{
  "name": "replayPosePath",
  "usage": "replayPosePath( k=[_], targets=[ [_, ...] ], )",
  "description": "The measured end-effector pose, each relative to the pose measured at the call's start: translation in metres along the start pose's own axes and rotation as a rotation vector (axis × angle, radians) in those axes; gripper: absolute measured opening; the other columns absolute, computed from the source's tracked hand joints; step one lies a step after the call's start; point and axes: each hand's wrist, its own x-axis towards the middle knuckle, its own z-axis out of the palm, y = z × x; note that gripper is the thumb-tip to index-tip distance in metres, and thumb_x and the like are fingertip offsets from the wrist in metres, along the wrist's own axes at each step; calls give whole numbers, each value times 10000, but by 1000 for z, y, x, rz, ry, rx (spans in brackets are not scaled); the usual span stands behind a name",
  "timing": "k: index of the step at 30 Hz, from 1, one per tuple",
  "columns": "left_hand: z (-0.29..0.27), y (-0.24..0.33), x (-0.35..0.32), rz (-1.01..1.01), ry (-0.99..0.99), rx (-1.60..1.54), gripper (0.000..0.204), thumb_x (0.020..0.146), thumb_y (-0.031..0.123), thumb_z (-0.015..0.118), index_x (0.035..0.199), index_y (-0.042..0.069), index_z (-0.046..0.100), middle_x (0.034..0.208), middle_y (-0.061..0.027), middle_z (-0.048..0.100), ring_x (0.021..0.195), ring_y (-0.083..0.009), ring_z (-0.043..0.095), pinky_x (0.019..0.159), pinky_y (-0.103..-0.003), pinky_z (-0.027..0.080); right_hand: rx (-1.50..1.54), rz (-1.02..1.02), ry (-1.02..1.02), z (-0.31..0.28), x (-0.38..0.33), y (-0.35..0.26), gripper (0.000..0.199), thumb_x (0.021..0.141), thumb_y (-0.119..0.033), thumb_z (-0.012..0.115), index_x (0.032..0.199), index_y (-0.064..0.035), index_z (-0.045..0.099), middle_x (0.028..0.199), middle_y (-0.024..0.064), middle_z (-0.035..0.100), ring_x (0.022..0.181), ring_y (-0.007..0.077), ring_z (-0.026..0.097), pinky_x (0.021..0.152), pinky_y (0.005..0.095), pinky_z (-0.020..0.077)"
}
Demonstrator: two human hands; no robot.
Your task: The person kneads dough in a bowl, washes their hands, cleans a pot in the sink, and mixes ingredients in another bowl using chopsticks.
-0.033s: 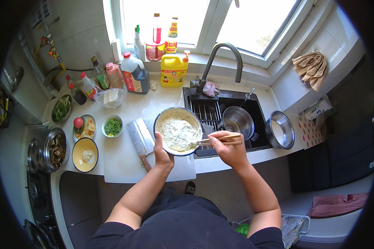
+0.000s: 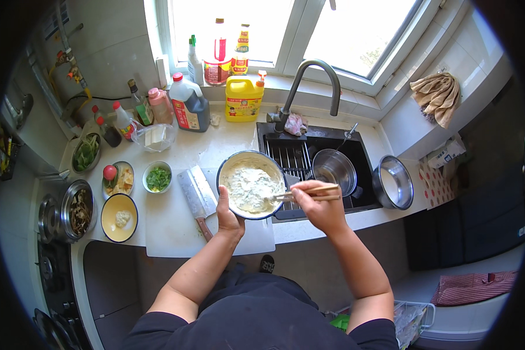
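Note:
A cream enamel bowl (image 2: 251, 156) with a dark rim holds a thick white mixture (image 2: 249, 184) flecked with green. My left hand (image 2: 228, 214) grips its near left side, thumb up along the outside. From the right, my right hand (image 2: 321, 210) holds wooden chopsticks (image 2: 287, 196), their tips sunk in the mixture. Left of the bowl, a cleaver (image 2: 198, 191) with a wooden handle lies on a white cutting board (image 2: 169, 230). Further left stand a small bowl of chopped greens (image 2: 158, 177) and a yellow bowl (image 2: 109, 214) with a pale minced lump.
A black sink (image 2: 364, 157) with a metal pot (image 2: 334, 169) and a dark faucet (image 2: 332, 87) lies at right. Beside it stands a steel basin (image 2: 394, 181). Bottles and a yellow jug (image 2: 243, 99) line the back. A pot of dark strips (image 2: 79, 211) stands far left.
The chopsticks have shifted very slightly in the mixture, together with my right hand. My left hand and the bowl stay nearly where they were.

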Motion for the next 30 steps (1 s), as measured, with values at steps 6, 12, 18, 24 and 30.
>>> replayPosePath(
  k=[6,12,18,24,30],
  targets=[
    [0,2,-6,-86,-36,-14,691,873,543,468,1308,17,364,1277,-127,477,1179,-247,465,1004,-366,365,7,-91,86,-2,22,13,83,829,-11,610,878,24,668,786,84,669,696,127,647,645,236,538],
    [-4,8,2,-43,50,45,699,874,555,446,1314,18,369,1291,-134,471,1190,-264,453,1018,-381,343,13,95,112,-11,-11,38,97,822,-29,616,879,20,678,768,104,673,660,138,648,601,233,531],
    [-4,0,0,-162,2,98,681,885,557,418,1302,20,387,1285,-133,478,1183,-258,459,1015,-372,343,383,246,-6,30,-27,49,113,825,-17,618,907,46,662,806,124,673,715,172,665,661,264,555],
    [-14,3,-6,-273,-126,32,682,888,550,422,1307,13,378,1292,-130,472,1200,-251,447,1024,-371,332,228,-76,104,19,7,70,97,800,-13,656,886,27,678,808,101,685,731,108,648,654,215,515],
    [-16,16,-1,-250,-13,22,679,896,550,399,1302,6,382,1275,-152,483,1178,-273,471,1001,-381,369,-25,-85,-135,-2,-21,37,87,763,0,652,839,4,693,754,139,679,671,147,661,604,236,509]
  ],
)
